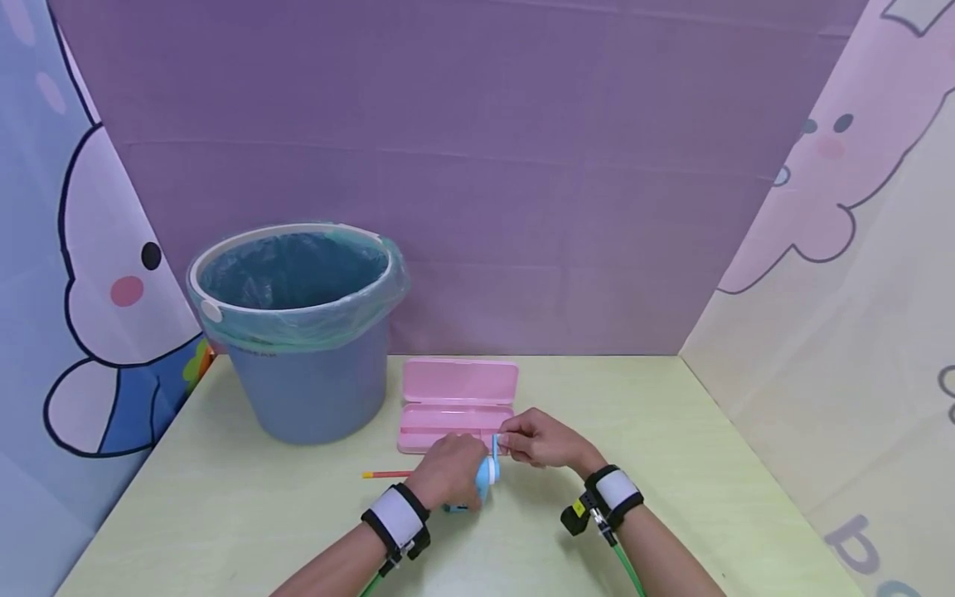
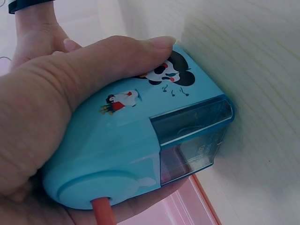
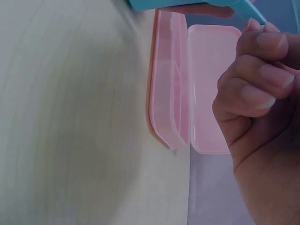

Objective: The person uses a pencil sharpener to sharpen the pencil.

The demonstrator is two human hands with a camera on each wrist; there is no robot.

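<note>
My left hand (image 1: 451, 468) grips a light-blue pencil sharpener (image 2: 126, 136), thumb across its printed top and fingers beneath. A clear shavings bin (image 2: 194, 145) forms one end of it. From the hole in the sharpener's other face sticks a red pencil (image 1: 388, 474), its yellow end pointing left in the head view. My right hand (image 1: 540, 439) pinches the end of the sharpener's blue crank handle (image 3: 251, 11) between thumb and forefinger, the other fingers curled. Just behind both hands lies a pink pencil case (image 1: 460, 381) with its lid up, partly covered by the hands in the head view.
A blue bucket (image 1: 317, 390) with a green-tinted bag liner stands at the back left of the pale wooden table (image 1: 298, 531). Purple cloth (image 1: 477, 166) hangs along the back, and printed cartoon panels flank both sides. Green cables run from the wrist cameras.
</note>
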